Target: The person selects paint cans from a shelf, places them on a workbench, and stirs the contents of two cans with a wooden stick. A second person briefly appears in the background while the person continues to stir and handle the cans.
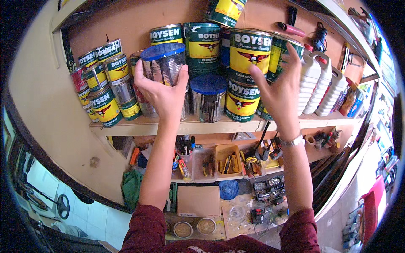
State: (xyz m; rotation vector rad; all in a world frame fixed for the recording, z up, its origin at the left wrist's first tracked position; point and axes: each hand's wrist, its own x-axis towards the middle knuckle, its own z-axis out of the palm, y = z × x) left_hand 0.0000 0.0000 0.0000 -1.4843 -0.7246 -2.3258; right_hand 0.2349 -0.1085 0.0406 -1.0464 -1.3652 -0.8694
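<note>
- Up at the shelf [211, 128], the left hand [161, 95] had the dented blue-lidded can [163, 65] between curved fingers on one side and the thumb on the other!
- That can sat high among its neighbours, lid uppermost; whether anything below bore its weight, I couldn't tell (the hand and wrist hid its base).
- Over went the eye to the right hand [278, 90]: fingers spread, thumb apart, nothing gripped, right in front of the large yellow-and-green can [246, 63]; contact there was unclear.
- Already in place: the small cans [117, 69] stacked at the left, the large one atop another, and the white ribbed jugs [311, 80] lined up at the right.
- The second blue-lidded can [209, 101] stood on the shelf, nothing on its lid.
- Still unsettled, by my reckoning: the can in hand, not yet released.
</note>
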